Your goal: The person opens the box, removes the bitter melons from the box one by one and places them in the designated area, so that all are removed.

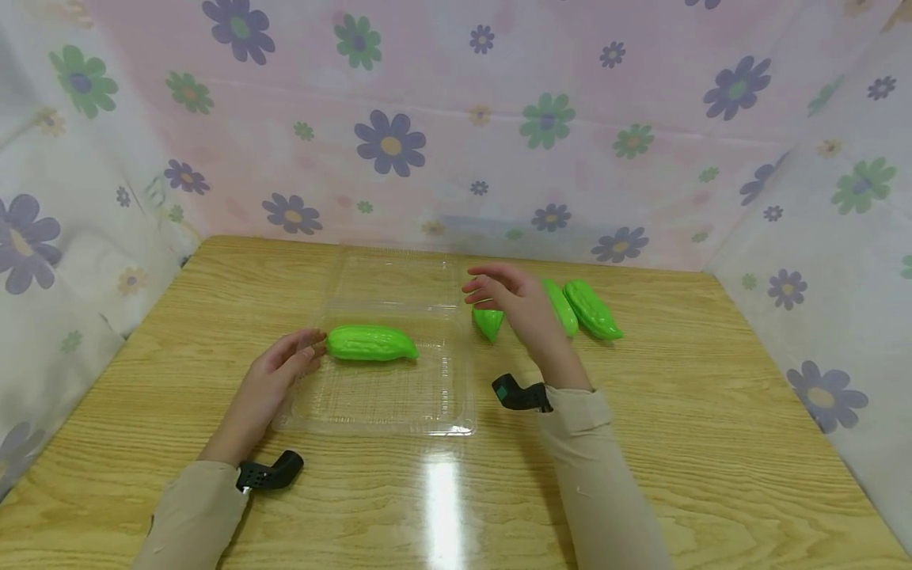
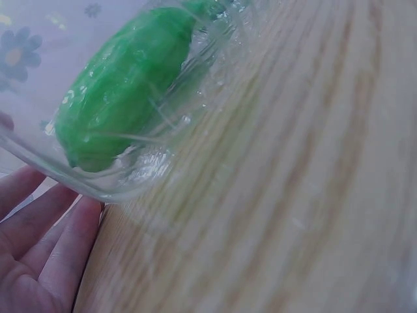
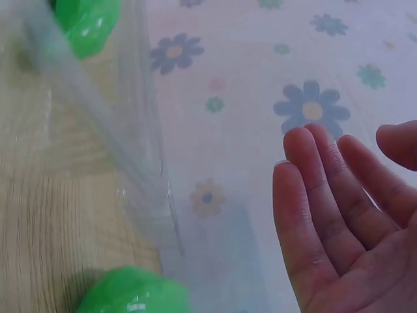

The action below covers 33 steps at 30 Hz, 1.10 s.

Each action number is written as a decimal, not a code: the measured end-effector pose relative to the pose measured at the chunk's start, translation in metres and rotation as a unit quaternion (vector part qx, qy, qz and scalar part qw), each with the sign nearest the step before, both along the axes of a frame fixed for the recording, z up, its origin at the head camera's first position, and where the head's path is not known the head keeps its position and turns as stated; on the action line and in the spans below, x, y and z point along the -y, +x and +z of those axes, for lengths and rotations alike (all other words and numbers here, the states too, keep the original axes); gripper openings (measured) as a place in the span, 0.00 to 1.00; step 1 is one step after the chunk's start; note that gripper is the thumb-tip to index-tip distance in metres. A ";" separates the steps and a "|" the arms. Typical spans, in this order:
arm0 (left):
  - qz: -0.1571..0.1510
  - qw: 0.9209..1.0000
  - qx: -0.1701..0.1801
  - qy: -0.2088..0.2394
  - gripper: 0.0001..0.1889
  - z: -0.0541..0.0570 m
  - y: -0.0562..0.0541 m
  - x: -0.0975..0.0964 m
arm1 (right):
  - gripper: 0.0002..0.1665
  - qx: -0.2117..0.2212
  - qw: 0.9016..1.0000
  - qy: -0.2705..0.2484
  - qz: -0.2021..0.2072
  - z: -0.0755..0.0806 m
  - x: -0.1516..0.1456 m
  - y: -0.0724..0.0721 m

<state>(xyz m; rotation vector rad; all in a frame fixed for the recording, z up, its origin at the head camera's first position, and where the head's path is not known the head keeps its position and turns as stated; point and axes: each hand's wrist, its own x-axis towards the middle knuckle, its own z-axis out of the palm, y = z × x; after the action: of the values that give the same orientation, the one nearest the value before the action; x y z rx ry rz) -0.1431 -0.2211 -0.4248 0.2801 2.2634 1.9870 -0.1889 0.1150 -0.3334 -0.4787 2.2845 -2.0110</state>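
Note:
A bright green, glossy toy bitter melon (image 1: 370, 343) lies crosswise in the clear plastic clamshell box (image 1: 456, 412), its pointed tip to the right. The box lies open with its lid (image 1: 399, 281) folded back. At the box's left side, my left hand (image 1: 274, 376) holds the wall, fingers outside; the thumb seems to lie over the rim. My right hand (image 1: 523, 313) is raised beside the box's right edge, its fingers loosely bent and holding nothing. Beyond it are more toy bitter melons: one partly hidden (image 1: 488, 323), one behind the wrist (image 1: 561, 307) and one fully visible (image 1: 593, 309).
Everything stands on a wood-grain table (image 1: 712, 443). Flower-patterned cloth (image 1: 442, 95) hangs behind the table and along both sides. Black cameras (image 1: 523, 393) are strapped to both wrists.

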 end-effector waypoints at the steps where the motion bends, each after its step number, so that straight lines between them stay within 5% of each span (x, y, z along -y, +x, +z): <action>1: 0.000 1.000 0.000 0.001 0.25 0.000 0.000 0.000 | 0.18 0.002 1.000 -0.002 0.007 0.000 0.002 0.000; 11: 0.001 1.000 0.000 0.003 0.26 0.002 0.000 0.001 | 0.19 0.056 0.994 -0.045 0.082 -0.013 0.033 0.000; 20: -0.002 1.000 0.005 0.015 0.25 0.000 -0.002 0.000 | 0.19 0.136 0.980 -0.032 0.140 -0.015 0.051 0.009; 27: 0.005 1.000 0.006 0.009 0.24 -0.002 -0.002 0.000 | 0.20 0.140 0.975 0.045 0.165 -0.009 0.062 0.018; 33: 0.011 1.000 0.008 -0.013 0.25 -0.002 -0.002 0.002 | 0.24 0.112 0.969 0.174 0.139 -0.023 0.073 0.019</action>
<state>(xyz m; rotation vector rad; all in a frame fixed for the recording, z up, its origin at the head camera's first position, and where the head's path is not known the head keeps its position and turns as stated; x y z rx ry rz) -0.1449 -0.2226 -0.4266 0.2385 2.2908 1.9612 -0.1696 0.0423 -0.3560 -0.4824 2.2185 -1.4205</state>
